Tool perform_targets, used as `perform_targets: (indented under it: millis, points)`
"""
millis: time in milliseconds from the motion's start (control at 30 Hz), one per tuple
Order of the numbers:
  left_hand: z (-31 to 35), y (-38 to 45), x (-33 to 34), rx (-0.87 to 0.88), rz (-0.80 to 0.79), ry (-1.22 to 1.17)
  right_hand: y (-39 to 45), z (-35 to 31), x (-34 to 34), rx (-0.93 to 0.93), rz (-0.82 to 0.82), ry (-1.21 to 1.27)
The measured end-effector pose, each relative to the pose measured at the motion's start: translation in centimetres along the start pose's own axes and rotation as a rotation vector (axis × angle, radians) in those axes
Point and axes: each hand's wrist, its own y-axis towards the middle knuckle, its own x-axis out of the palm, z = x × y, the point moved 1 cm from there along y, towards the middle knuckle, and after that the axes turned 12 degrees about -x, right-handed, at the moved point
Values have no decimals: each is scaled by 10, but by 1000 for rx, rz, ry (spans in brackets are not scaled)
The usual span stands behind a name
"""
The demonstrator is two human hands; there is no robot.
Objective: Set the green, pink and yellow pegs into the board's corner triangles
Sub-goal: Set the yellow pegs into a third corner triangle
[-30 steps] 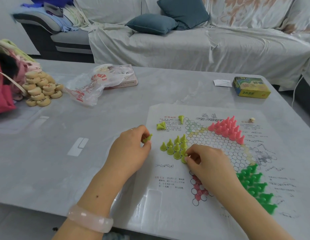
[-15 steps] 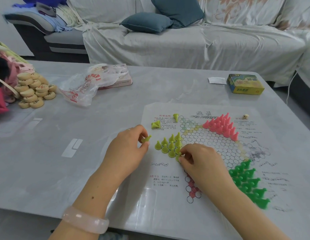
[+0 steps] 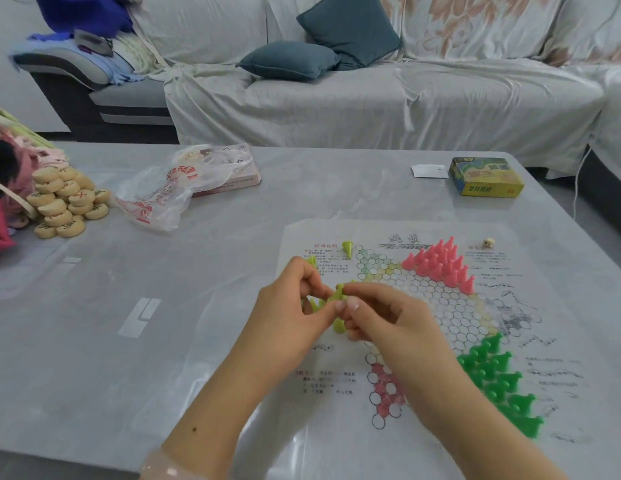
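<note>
Now | left hand (image 3: 295,306) + right hand (image 3: 382,317) | pinching yellow peg (image 3: 338,295)

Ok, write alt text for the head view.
Both hands, left hand and right hand, meet over a paper game board, pinching a yellow peg between them. Pink pegs and green pegs already fill two corner triangles on the grey table.

We see the board (image 3: 423,306) on the surface (image 3: 129,323) at near right, discs (image 3: 65,202) far left, a bag (image 3: 170,188) beside them, a box (image 3: 486,177) behind the board.
</note>
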Motion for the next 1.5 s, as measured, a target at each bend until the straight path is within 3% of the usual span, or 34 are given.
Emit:
perform_targets:
  millis: [200, 333, 500, 600, 733, 933, 1100, 1500]
  points:
    - [6, 5, 1, 120, 27, 161, 11, 0, 1, -42, 32, -43]
    - [0, 26, -6, 97, 84, 258, 24, 0, -15, -57, 229, -57]
    - [-25, 63, 1, -52, 240, 468, 33, 3, -35, 86, 426, 188]
    - [-33, 75, 11, -66, 212, 504, 35, 6, -40, 143, 417, 215]
    - [-39, 87, 21, 39, 153, 608, 36, 9, -43, 199, 373, 161]
    - [-43, 90, 12, 22, 258, 351, 35, 9, -43, 201, 341, 75]
    - [-42, 81, 4, -12, 255, 383, 40, 15, -37, 136, 308, -130]
    - [-46, 58, -15, -86, 67, 452, 54, 32, -27, -51, 132, -845]
